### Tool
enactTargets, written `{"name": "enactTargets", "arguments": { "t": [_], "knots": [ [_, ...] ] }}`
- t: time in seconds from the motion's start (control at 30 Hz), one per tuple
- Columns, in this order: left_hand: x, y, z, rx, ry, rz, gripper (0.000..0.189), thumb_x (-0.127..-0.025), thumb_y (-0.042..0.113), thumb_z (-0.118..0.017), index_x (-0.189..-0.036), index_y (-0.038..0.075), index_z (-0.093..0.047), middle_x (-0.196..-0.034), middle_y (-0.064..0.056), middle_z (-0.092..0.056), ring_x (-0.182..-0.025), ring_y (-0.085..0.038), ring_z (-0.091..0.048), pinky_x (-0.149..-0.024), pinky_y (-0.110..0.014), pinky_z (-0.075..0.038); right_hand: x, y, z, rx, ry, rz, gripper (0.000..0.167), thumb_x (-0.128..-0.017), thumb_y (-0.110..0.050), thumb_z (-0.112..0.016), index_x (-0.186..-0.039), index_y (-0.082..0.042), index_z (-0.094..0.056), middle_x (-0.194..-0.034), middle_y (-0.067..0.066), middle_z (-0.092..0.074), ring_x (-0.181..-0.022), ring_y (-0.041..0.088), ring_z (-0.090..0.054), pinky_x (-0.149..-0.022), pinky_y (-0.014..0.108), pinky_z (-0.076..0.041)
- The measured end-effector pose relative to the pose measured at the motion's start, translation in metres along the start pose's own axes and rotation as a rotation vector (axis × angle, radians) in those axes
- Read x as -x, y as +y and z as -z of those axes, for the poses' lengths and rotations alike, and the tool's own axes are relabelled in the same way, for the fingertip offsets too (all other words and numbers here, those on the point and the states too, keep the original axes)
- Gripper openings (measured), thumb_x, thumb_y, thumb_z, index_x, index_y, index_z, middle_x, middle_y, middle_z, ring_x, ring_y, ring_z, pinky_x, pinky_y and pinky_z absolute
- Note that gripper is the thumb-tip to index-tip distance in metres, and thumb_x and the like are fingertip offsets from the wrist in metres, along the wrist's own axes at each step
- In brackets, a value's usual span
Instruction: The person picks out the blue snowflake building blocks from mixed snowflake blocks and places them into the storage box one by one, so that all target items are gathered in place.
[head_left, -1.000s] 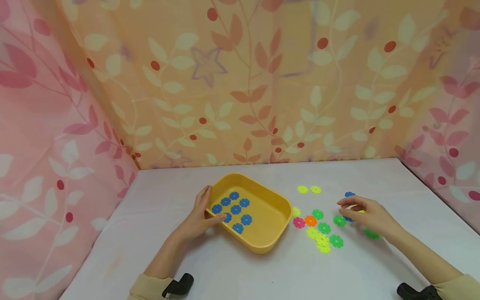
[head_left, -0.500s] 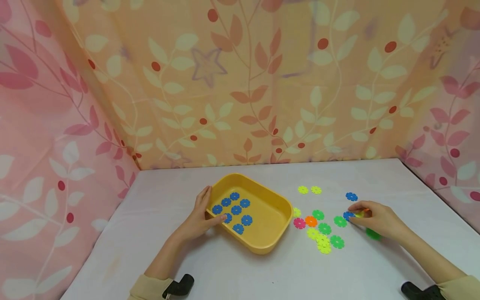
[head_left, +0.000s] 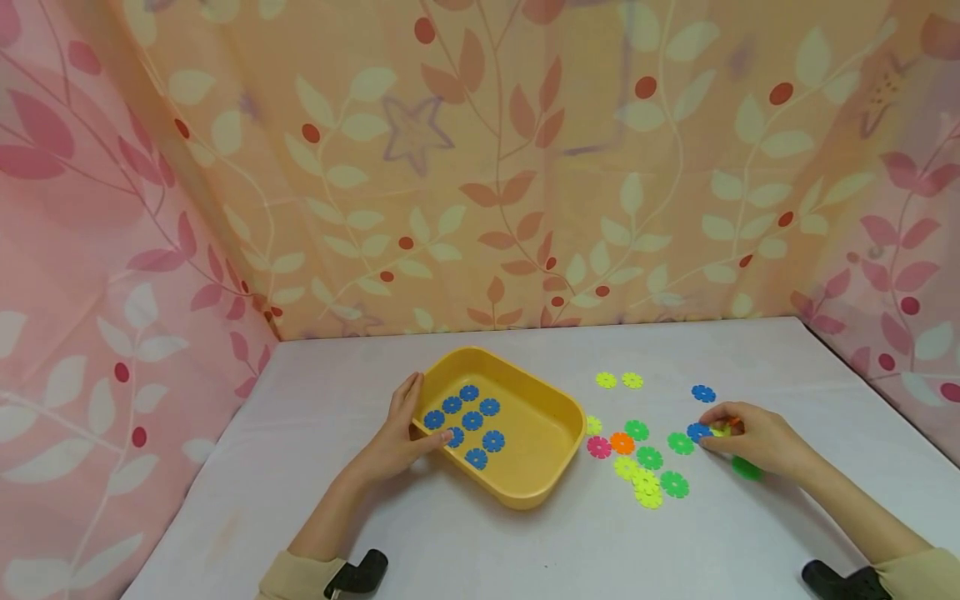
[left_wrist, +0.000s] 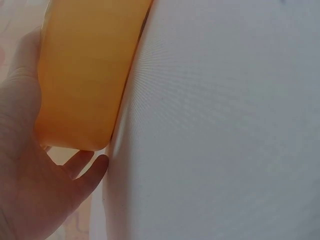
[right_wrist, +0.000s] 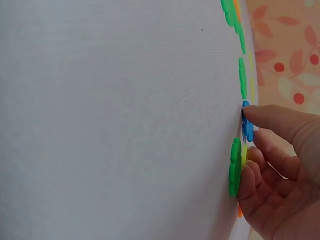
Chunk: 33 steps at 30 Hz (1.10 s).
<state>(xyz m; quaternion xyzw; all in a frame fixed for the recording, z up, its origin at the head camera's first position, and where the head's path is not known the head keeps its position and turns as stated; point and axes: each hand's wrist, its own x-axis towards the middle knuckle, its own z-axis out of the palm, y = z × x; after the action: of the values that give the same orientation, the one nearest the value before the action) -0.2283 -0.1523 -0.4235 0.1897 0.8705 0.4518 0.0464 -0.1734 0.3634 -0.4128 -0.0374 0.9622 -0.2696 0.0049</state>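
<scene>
My left hand [head_left: 397,437] grips the left end of a yellow plastic tray [head_left: 540,392], thumb over the rim. In the left wrist view, the fingers [left_wrist: 94,175] lie against the tray's outer wall [left_wrist: 85,75]. Several blue flower-shaped discs lie inside the tray on its left side. My right hand [head_left: 761,437] is at the right of the table, pinching a blue flower-shaped disc [head_left: 698,432] between thumb and forefinger. The right wrist view shows the thumb on this blue disc [right_wrist: 247,122], close to the tabletop. Beneath the hand, a yellow disc [head_left: 722,430] is partly hidden.
Several green, yellow, orange and pink discs lie between tray and right hand, among them a green disc [head_left: 681,443] and an orange disc [head_left: 622,442]. Another blue disc [head_left: 703,393] lies farther back. A patterned cloth [head_left: 487,167] rises behind the white table [head_left: 465,550].
My right hand has shifted slightly right and toward me, and its thumb and forefinger have closed on the blue disc. The farther blue disc is uncovered now. Left hand and tray stay put.
</scene>
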Motion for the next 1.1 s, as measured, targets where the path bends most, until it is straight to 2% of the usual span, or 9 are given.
{"name": "enactTargets", "arguments": {
  "t": [0.13,0.23,0.3,0.57,0.7,0.9,1.1],
  "knots": [
    [0.0004,-0.0006,0.001,0.013,-0.002,-0.011,0.107,-0.086,0.039,-0.074,-0.158,0.015,0.001,-0.161,-0.003,0.007,-0.147,-0.03,0.001,-0.114,-0.056,-0.009,0.0005,-0.0011,-0.0011,0.008,0.025,0.026,0.035,-0.081,-0.028,-0.08,-0.105,-0.006,-0.066,-0.096,0.007,-0.063,-0.09,0.029,-0.053,-0.077,0.049,-0.048],
    [0.0002,-0.0009,0.0011,0.012,-0.003,-0.014,0.108,-0.086,0.04,-0.075,-0.158,0.014,0.002,-0.161,-0.003,0.007,-0.147,-0.03,0.001,-0.114,-0.055,-0.01,0.0007,-0.0012,-0.0023,0.017,0.041,0.047,0.035,-0.081,-0.028,-0.08,-0.105,-0.007,-0.065,-0.09,0.001,-0.06,-0.082,0.021,-0.05,-0.069,0.034,-0.044],
    [0.0,-0.0013,0.0009,0.01,-0.004,-0.013,0.108,-0.086,0.04,-0.075,-0.157,0.013,0.002,-0.161,-0.004,0.007,-0.147,-0.03,0.001,-0.115,-0.055,-0.01,0.0007,-0.0005,-0.003,0.018,0.047,0.059,0.036,-0.081,-0.029,-0.08,-0.105,-0.007,-0.065,-0.087,-0.001,-0.057,-0.079,0.018,-0.048,-0.065,0.03,-0.041],
    [0.0005,-0.0012,0.0004,0.009,0.001,-0.012,0.106,-0.086,0.039,-0.075,-0.158,0.015,0.0,-0.162,-0.005,0.006,-0.147,-0.03,0.001,-0.114,-0.056,-0.009,0.001,0.0033,-0.0045,0.02,0.035,0.043,0.039,-0.083,-0.033,-0.078,-0.109,-0.007,-0.064,-0.079,-0.002,-0.051,-0.07,0.014,-0.044,-0.062,0.028,-0.035],
    [0.0,-0.0013,0.0002,0.003,0.014,-0.008,0.106,-0.086,0.037,-0.076,-0.158,0.017,-0.001,-0.162,-0.003,0.005,-0.147,-0.031,-0.001,-0.113,-0.057,-0.011,0.001,0.003,-0.0031,0.016,0.017,0.035,0.04,-0.085,-0.033,-0.076,-0.113,-0.007,-0.063,-0.082,0.0,-0.053,-0.072,0.017,-0.045,-0.061,0.031,-0.035],
    [-0.0002,-0.0007,0.0,0.016,0.022,-0.004,0.106,-0.085,0.03,-0.077,-0.158,0.014,-0.001,-0.162,-0.005,0.005,-0.147,-0.032,-0.002,-0.113,-0.058,-0.011,0.0014,0.0016,-0.0003,0.018,-0.011,0.026,0.047,-0.082,-0.033,-0.079,-0.118,-0.008,-0.063,-0.091,0.001,-0.059,-0.078,0.02,-0.047,-0.064,0.033,-0.038],
    [0.0004,-0.0011,0.0003,-0.001,0.01,0.0,0.106,-0.086,0.035,-0.075,-0.158,0.016,0.0,-0.162,-0.005,0.005,-0.147,-0.031,-0.002,-0.113,-0.057,-0.012,0.0035,0.0023,-0.0004,0.01,-0.001,0.049,0.044,-0.08,-0.031,-0.081,-0.115,-0.009,-0.066,-0.088,0.0,-0.057,-0.077,0.018,-0.047,-0.065,0.032,-0.039]
  ]
}}
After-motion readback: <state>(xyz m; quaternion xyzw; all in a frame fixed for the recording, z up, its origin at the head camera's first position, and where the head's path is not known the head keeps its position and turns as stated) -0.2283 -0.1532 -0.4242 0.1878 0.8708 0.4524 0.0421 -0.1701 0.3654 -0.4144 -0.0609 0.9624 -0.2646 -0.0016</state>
